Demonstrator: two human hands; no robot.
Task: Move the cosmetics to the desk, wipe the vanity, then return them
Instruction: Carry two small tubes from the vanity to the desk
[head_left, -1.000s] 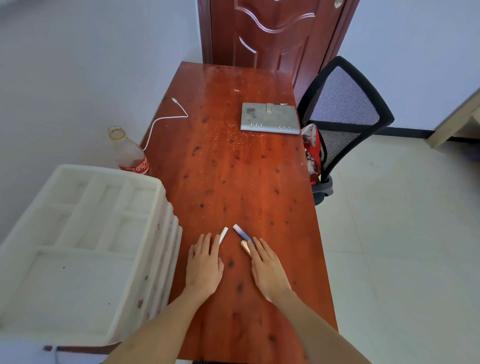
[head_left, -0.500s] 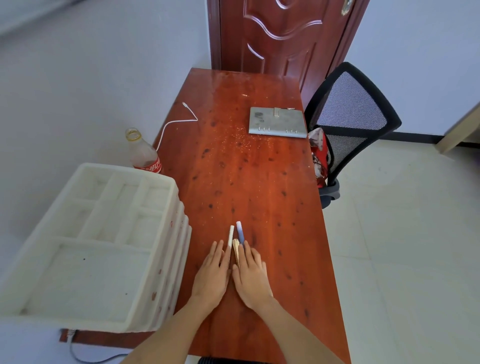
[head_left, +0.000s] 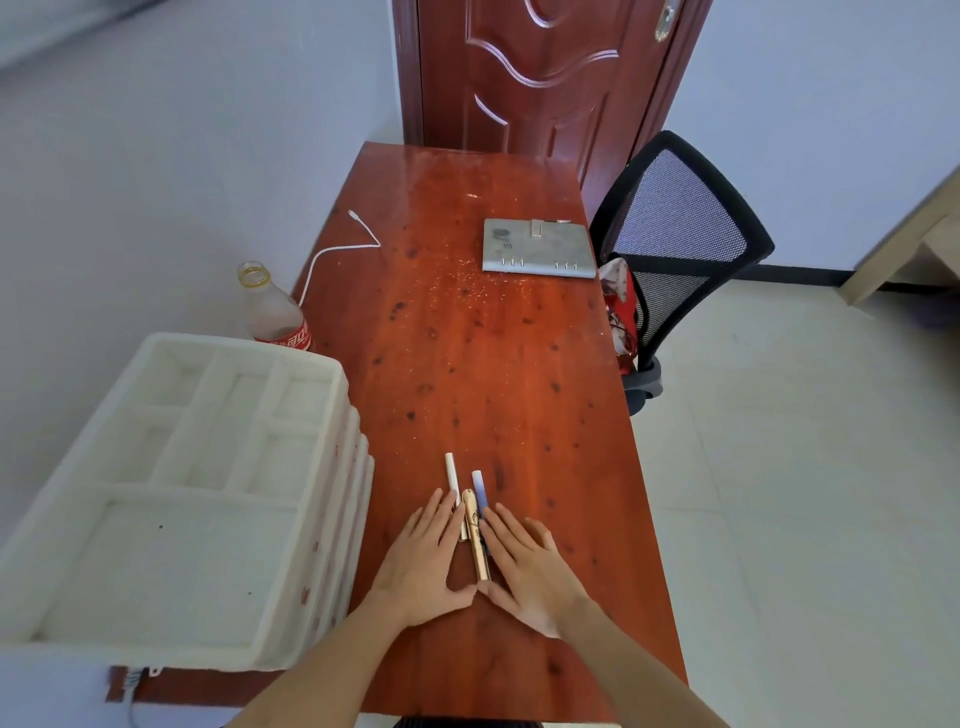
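Observation:
Three slim cosmetic sticks lie side by side on the red-brown wooden desk (head_left: 467, 364): a white one (head_left: 452, 475), a gold one (head_left: 477, 540) and a blue-and-white one (head_left: 480, 491). My left hand (head_left: 423, 561) rests flat on the desk against the white stick. On the other side my right hand (head_left: 530, 566) lies flat against the blue-and-white stick. The fingers of both hands are stretched out and the thumbs nearly touch below the gold stick. Neither hand grips anything.
A stack of white foam trays (head_left: 197, 493) fills the desk's near left. Behind it stands an uncapped cola bottle (head_left: 275, 312), with a white cable (head_left: 337, 249) beyond. A grey flat device (head_left: 537, 249) lies far right, beside a black mesh chair (head_left: 680, 244). A door stands behind the desk.
The two hands have come together, pushing the spread sticks into a parallel bundle. The camera has tilted so the desk sits lower in view.

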